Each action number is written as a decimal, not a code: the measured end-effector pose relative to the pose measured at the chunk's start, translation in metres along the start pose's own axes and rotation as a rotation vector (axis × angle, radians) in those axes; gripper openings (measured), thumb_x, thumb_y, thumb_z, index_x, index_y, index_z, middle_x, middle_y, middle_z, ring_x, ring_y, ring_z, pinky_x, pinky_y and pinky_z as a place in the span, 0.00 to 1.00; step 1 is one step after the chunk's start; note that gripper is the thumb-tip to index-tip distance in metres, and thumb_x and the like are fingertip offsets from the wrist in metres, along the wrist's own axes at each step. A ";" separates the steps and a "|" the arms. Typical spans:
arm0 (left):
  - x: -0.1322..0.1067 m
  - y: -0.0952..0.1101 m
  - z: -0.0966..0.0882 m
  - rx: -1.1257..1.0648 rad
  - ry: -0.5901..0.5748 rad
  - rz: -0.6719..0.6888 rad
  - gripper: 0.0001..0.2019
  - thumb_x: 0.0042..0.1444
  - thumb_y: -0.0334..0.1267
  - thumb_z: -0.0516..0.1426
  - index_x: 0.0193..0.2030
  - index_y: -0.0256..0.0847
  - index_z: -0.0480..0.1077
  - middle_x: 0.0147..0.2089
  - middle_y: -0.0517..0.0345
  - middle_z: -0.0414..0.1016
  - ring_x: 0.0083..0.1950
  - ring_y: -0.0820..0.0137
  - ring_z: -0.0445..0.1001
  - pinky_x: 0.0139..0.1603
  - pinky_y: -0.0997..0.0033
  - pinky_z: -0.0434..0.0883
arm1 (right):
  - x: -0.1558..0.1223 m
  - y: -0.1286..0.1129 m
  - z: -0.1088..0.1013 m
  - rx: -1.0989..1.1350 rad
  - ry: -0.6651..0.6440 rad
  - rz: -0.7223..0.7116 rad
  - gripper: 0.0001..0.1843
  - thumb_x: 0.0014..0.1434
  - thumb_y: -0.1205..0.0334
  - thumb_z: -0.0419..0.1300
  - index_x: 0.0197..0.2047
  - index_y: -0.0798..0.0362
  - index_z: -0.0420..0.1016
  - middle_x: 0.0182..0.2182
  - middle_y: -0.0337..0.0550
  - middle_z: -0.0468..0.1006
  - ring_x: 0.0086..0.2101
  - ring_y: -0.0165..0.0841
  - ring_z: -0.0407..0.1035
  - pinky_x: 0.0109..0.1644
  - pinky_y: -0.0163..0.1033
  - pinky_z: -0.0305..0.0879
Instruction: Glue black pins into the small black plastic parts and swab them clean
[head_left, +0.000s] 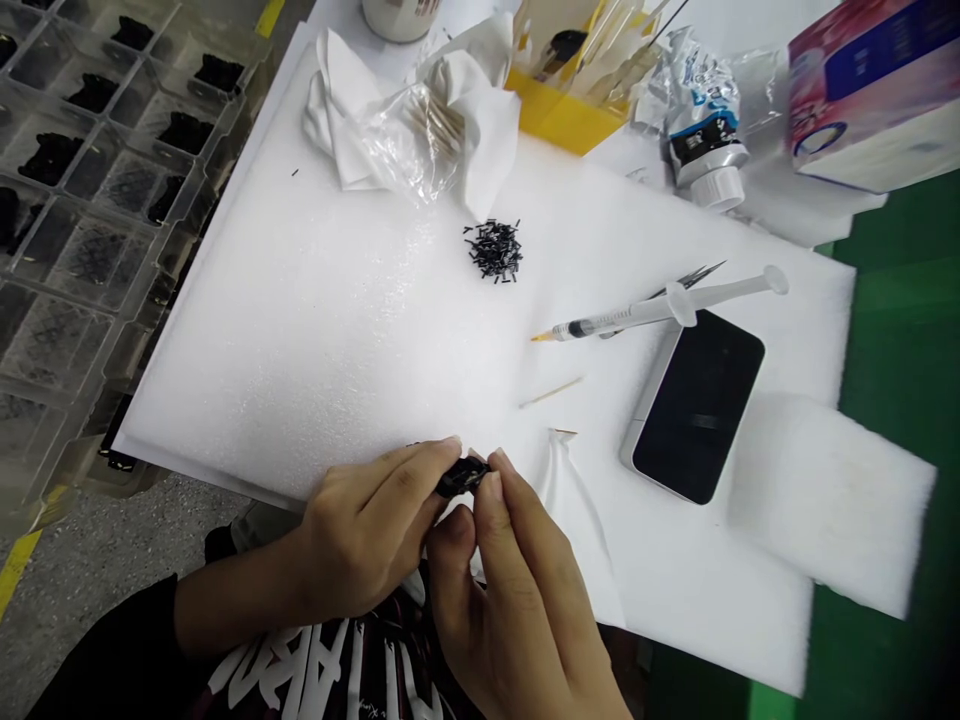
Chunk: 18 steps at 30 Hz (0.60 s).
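Both my hands meet at the near edge of a white foam sheet (315,330). My left hand (367,530) and my right hand (510,590) pinch a small black part (463,477) between their fingertips, fingers closed round it. A pile of tiny black pins (495,250) lies further back on the foam. To the right lie a clear syringe (660,308) with an orange tip, a thin wooden stick (551,392) and a dark phone (694,405).
Clear plastic trays (97,170) with black parts fill the left side. At the back are white cloths (480,110), a bag of cotton swabs (420,135), a yellow holder (562,115), a glue tube (705,140) and a box (877,90). A loose foam piece (832,500) sits at right.
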<state>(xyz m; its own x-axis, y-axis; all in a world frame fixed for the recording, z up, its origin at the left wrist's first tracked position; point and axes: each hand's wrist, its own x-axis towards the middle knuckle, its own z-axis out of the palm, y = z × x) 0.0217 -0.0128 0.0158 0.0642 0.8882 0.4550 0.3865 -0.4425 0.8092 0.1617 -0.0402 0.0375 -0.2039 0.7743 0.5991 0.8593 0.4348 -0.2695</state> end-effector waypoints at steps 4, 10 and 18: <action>0.001 -0.001 0.002 -0.003 0.019 0.000 0.16 0.83 0.28 0.59 0.72 0.39 0.77 0.58 0.47 0.95 0.55 0.57 0.97 0.62 0.67 0.94 | 0.002 0.000 -0.001 -0.076 0.061 0.073 0.47 0.61 0.87 0.77 0.80 0.58 0.76 0.65 0.58 0.88 0.55 0.48 0.91 0.67 0.45 0.89; -0.002 -0.003 0.006 0.006 0.055 0.039 0.16 0.82 0.27 0.60 0.72 0.36 0.78 0.57 0.44 0.95 0.55 0.58 0.97 0.62 0.69 0.94 | 0.007 0.006 -0.012 -0.065 -0.024 -0.063 0.46 0.63 0.80 0.80 0.81 0.58 0.75 0.62 0.57 0.89 0.48 0.47 0.92 0.62 0.41 0.91; -0.003 -0.003 0.003 0.060 0.027 0.061 0.17 0.85 0.31 0.56 0.74 0.36 0.76 0.59 0.41 0.95 0.55 0.58 0.97 0.59 0.69 0.95 | 0.007 0.015 -0.014 -0.158 -0.112 -0.198 0.45 0.65 0.76 0.80 0.81 0.66 0.73 0.62 0.62 0.90 0.49 0.48 0.92 0.60 0.40 0.91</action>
<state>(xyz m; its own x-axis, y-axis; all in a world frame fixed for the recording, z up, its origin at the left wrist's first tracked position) 0.0235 -0.0133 0.0109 0.0644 0.8558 0.5134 0.4372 -0.4866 0.7564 0.1797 -0.0348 0.0481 -0.4183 0.7313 0.5388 0.8583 0.5123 -0.0289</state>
